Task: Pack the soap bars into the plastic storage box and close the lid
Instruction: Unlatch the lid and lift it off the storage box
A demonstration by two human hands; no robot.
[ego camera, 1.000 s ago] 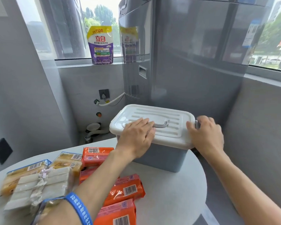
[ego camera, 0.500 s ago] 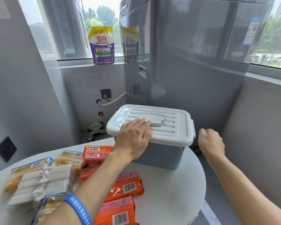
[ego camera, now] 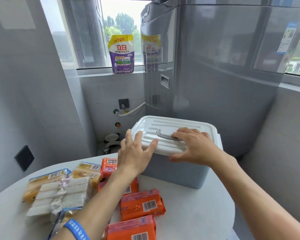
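Observation:
The plastic storage box [ego camera: 177,172] has a grey-blue body and stands at the far side of the round white table [ego camera: 197,215]. Its white lid [ego camera: 185,124] with a grey handle [ego camera: 163,135] lies on top. My left hand [ego camera: 134,154] rests at the lid's near left corner with its fingers spread. My right hand [ego camera: 196,147] grips the lid's front edge, fingers on top by the handle and thumb under the rim. Orange soap packs [ego camera: 142,204] lie on the table near my left forearm. Yellow soap packs [ego camera: 86,172] and a tied bundle of white bars [ego camera: 62,196] lie further left.
A tall grey washing machine [ego camera: 223,84] stands right behind the box. A purple detergent pouch [ego camera: 122,54] sits on the windowsill. A wall socket [ego camera: 123,103] and a drain hose [ego camera: 111,144] are beyond the table's far edge. Grey walls close in on both sides.
My right hand moved from the box's right side onto the lid's front edge. My left hand slid off the lid's middle to its left corner.

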